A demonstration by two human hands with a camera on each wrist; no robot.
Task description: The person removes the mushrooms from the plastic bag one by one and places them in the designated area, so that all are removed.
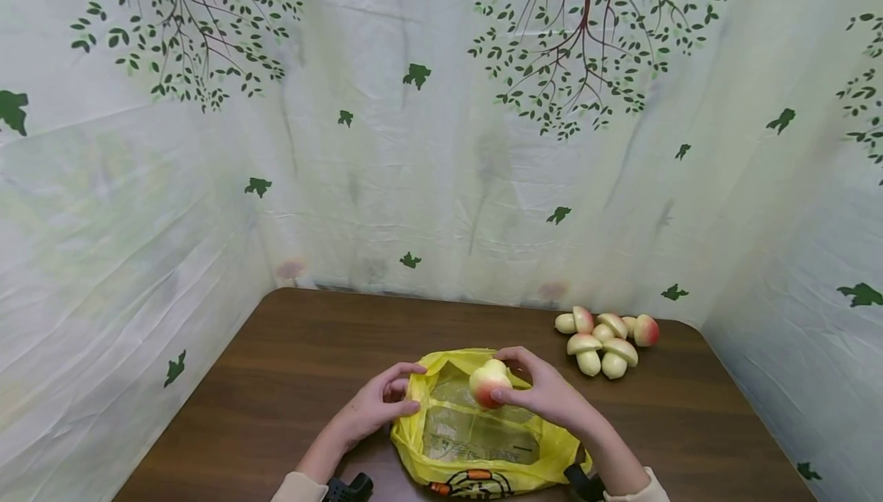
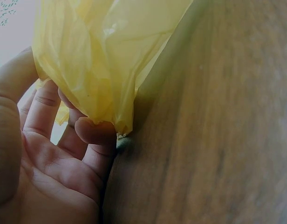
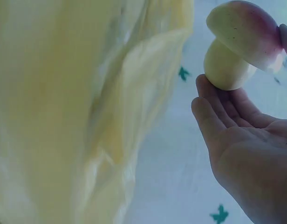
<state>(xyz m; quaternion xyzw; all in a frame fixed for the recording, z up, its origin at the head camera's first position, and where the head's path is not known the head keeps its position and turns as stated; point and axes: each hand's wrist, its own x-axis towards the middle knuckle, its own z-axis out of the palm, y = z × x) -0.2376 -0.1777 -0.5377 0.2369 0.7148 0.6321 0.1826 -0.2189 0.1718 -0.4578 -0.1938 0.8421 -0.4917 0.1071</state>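
A toy mushroom (image 1: 488, 384), cream with a red-blushed cap, is held in my right hand (image 1: 548, 393) between thumb and fingertips. It is over the open mouth of a yellow plastic bag (image 1: 414, 441). In the right wrist view, the mushroom (image 3: 246, 35) shows its cap up and its stem resting at the fingertips, with the bag's side (image 3: 45, 112) to the left. My left hand (image 1: 375, 402) holds the bag's left rim, thumb and fingers bent at its edge. Seen from the left wrist, yellow film (image 2: 101, 60) hides some of those fingertips.
Several more toy mushrooms (image 1: 583, 351) lie grouped at the back right of the brown wooden table (image 1: 310, 341). A white curtain (image 1: 441, 180) printed with leaves and branches surrounds the table at the back and sides. Dark straps (image 1: 348, 489) sit at both wrists.
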